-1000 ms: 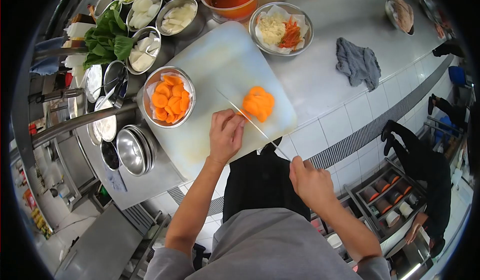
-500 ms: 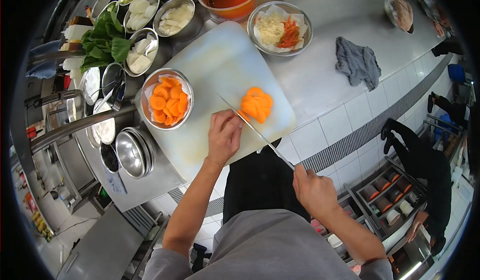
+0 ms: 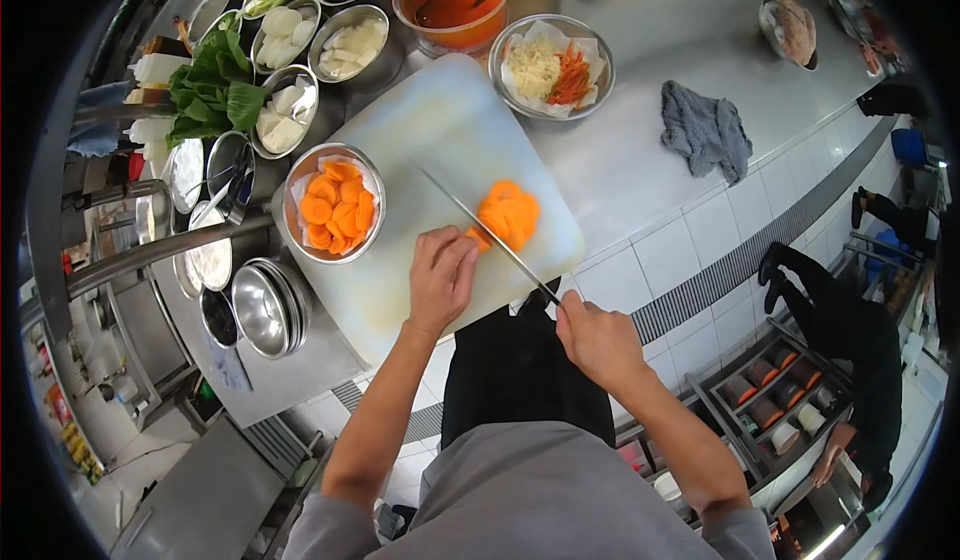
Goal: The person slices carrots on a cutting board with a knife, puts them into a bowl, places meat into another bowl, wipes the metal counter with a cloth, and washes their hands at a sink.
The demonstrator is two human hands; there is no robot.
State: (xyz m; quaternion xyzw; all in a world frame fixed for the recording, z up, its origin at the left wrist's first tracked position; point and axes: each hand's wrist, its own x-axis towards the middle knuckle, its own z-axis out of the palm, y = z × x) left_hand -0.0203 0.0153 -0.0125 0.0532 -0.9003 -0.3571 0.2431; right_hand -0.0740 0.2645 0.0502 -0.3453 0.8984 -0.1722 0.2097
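My right hand (image 3: 603, 340) is wrapped round the handle of a knife (image 3: 522, 265), whose long blade slants across the white cutting board (image 3: 370, 290). Curled fingers of my left hand (image 3: 441, 280) grip a carrot piece (image 3: 477, 239) right beside the blade. Just beyond the blade, sliced carrot (image 3: 510, 212) lies in an overlapping pile. On the board's left part stands a lined metal bowl (image 3: 291, 222) holding carrot slices (image 3: 342, 208).
Behind the board are a bowl of shredded food (image 3: 547, 113) and a tub of orange liquid (image 3: 455, 30). A grey cloth (image 3: 705, 130) lies right. Stacked metal bowls (image 3: 262, 310) and leafy greens (image 3: 215, 85) are left. Another person (image 3: 850, 350) is at far right.
My right hand and the knife have shifted left and slightly up; the blade now sits closer to my left fingers. My left hand has moved slightly left along the carrot piece.
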